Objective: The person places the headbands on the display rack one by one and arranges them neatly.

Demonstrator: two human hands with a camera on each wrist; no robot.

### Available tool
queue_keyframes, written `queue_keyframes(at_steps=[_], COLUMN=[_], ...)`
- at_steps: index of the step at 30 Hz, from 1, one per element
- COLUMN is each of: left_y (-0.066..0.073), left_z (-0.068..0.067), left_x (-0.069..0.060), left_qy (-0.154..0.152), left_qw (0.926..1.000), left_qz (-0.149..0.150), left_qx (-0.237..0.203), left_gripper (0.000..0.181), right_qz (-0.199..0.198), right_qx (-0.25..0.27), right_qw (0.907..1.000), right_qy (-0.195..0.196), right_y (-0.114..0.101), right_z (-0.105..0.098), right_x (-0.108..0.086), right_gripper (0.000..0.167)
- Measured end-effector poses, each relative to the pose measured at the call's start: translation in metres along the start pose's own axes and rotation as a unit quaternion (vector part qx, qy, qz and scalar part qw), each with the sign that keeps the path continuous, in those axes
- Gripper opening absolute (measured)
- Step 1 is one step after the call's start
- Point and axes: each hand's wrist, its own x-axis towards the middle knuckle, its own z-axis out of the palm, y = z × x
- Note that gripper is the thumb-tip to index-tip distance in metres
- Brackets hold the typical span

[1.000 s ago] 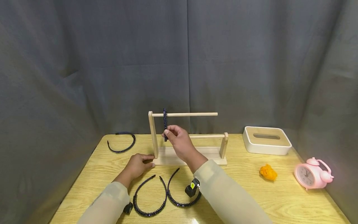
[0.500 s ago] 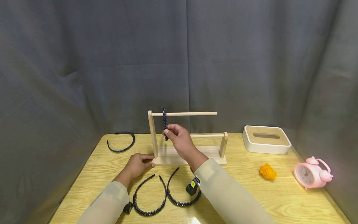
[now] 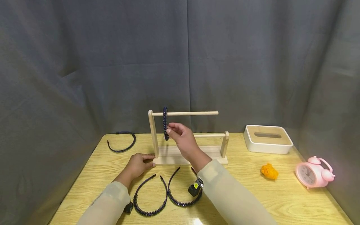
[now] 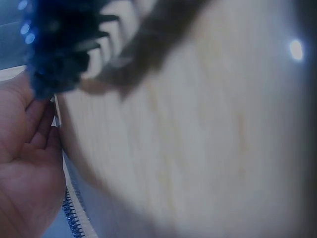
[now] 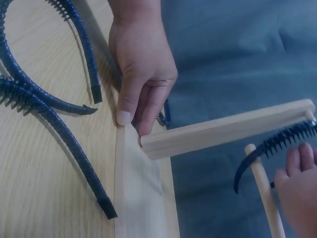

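A dark blue toothed headband hangs on the upper rod of a wooden stand, close to the tall left post. My right hand is just right of this headband, thumb and fingers bent beside its lower part and no longer around it. My left hand grips the left end of the stand's base, thumb at the front edge and fingers by the post. In the right wrist view the left thumb lies on the base's edge. A blurred toothed headband crosses the left wrist view.
Two more headbands, one left and one right, lie at the front of the table; another headband lies at the back left. A white tissue box, orange crumpled bundle and pink alarm clock stand right.
My right hand has let go of the headband and drawn slightly right, its fingers no longer showing on the headband's left side. The headband stays on the rod. My left hand keeps its place.
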Motion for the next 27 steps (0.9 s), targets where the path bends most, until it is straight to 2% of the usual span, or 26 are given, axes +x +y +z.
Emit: queue_keyframes(at_steps=[4,7,10,13,16,20,25,27], left_y=[0.000,-0.002,-0.003,-0.004,-0.003,-0.003,-0.002,-0.002], left_z=[0.003,0.004,0.004,0.004,0.005,0.005,0.005,0.004], left_x=[0.001,0.002,0.003,0.002,0.001,0.002,0.001,0.002], left_qy=[-0.002,-0.003,0.000,0.004,0.006,0.008,0.009,0.008], left_qw=[1.0000,1.0000,1.0000,1.0000,1.0000,0.9999,0.9999,0.9999], left_qz=[-0.001,0.001,0.005,0.004,0.007,0.012,0.004,0.006], left_qx=[-0.005,-0.004,-0.002,-0.002,0.000,0.004,0.005,0.005], left_gripper=[0.037,0.037,0.037,0.037,0.036,0.035,0.036,0.036], right_qz=[-0.004,0.001,0.006,0.007,0.004,-0.013,-0.052,-0.066], right_qx=[-0.011,-0.051,-0.111,-0.165,-0.218,-0.297,-0.357,-0.370], right_qw=[0.9998,0.9986,0.9936,0.9825,0.9619,0.9223,0.8741,0.8584], right_qy=[0.014,0.011,-0.021,-0.086,-0.164,-0.247,-0.325,-0.349], right_y=[0.002,0.009,0.020,0.033,0.041,0.045,0.047,0.049], right_z=[-0.018,-0.034,-0.047,-0.055,-0.064,-0.075,-0.081,-0.082], right_x=[-0.010,-0.028,-0.050,-0.073,-0.094,-0.116,-0.131,-0.135], right_gripper=[0.040,0.042,0.040,0.037,0.035,0.036,0.042,0.042])
